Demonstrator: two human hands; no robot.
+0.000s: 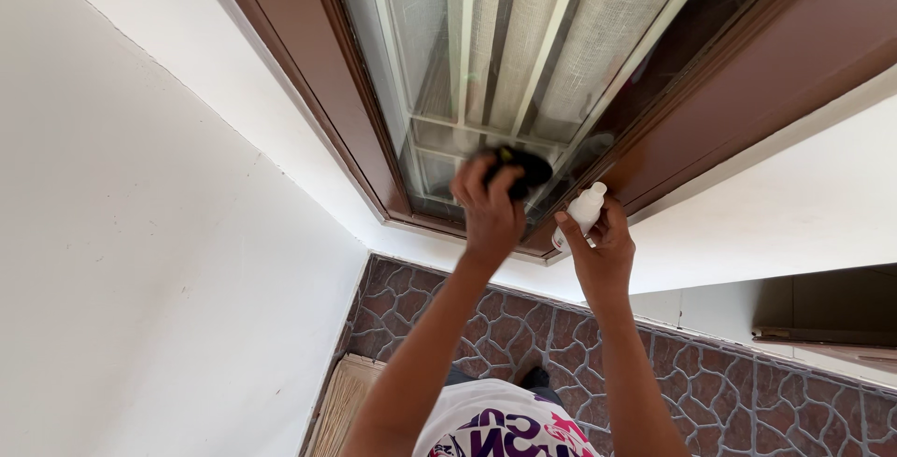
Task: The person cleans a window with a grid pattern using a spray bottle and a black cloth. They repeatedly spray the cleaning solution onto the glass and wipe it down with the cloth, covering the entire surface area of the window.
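Both hands are raised: the left hand (491, 209) presses a dark cloth (521, 169) against the window glass (523, 55), while the right hand (603, 247) grips a white spray bottle (584, 209) beside it. Wiping looks underway at the lower pane; the panes beyond look unwiped.

Left hand (491, 209): raised at arm's length, back toward the camera, fingers curled closed around what it grips. Right hand (598, 247): raised just right of it, fingers wrapped in a closed grasp, thumb on the left side. Both forearms bare, extended, converging upward.
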